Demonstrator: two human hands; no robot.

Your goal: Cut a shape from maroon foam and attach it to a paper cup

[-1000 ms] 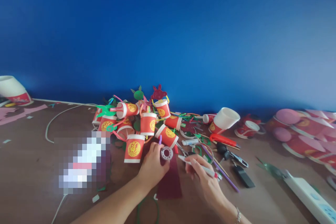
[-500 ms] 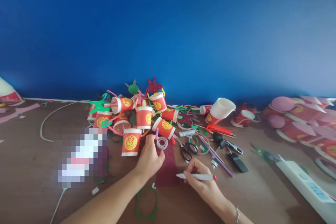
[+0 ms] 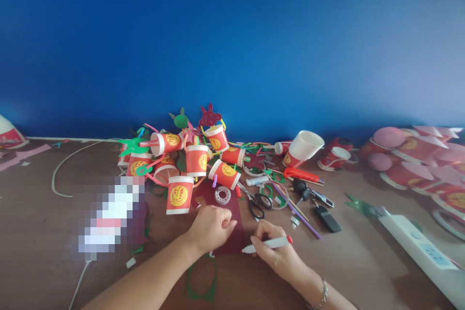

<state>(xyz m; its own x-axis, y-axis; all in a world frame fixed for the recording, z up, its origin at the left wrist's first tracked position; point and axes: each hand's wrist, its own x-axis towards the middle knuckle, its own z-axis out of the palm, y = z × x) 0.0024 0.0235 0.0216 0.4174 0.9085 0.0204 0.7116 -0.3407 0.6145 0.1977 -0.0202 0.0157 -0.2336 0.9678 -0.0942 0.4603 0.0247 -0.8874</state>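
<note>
In the head view my left hand (image 3: 212,227) is curled into a loose fist above a dark red sheet of paper (image 3: 229,240). Its fingertips are turned out of sight, so whatever it may hold is hidden. My right hand (image 3: 274,252) grips a white marker (image 3: 278,242) with a red end; the other end points left at the paper's right edge. A white tape roll (image 3: 223,195) lies just beyond my left hand. Black-handled scissors (image 3: 260,202) lie beyond my right hand. A short purple piece (image 3: 214,180) rests by a tipped red paper cup (image 3: 225,174).
More red cups (image 3: 179,196) with coloured straws and paper cut-outs are piled behind. Keys (image 3: 302,189), a black fob (image 3: 328,218) and a red cutter (image 3: 301,174) lie right of the scissors. A power strip (image 3: 417,242) is far right, a green paper frame (image 3: 202,278) in front.
My left hand has drawn back from beside the tape roll towards me and curled over the paper. My right hand still holds the marker, now tilted more. The view has shifted slightly.
</note>
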